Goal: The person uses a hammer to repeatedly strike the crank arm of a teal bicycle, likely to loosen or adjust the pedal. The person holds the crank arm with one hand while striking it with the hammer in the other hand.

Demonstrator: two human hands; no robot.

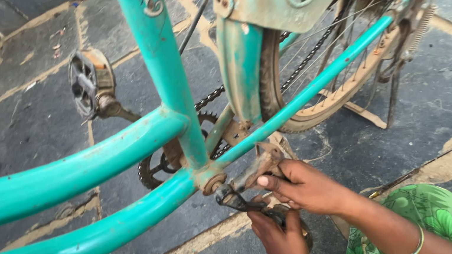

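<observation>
Low down, right hand (307,188) closed on crank arm (253,170), left hand (281,238) gripping wrench (237,199), paving just beneath.

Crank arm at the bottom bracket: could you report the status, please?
Right hand on crank arm. Left hand grips dark tool at axle. Chain on; nothing blocking.

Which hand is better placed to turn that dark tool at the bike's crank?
Probably the left hand: it already grips the dark tool at its lower end. The right hand steadies the crank arm.
</observation>
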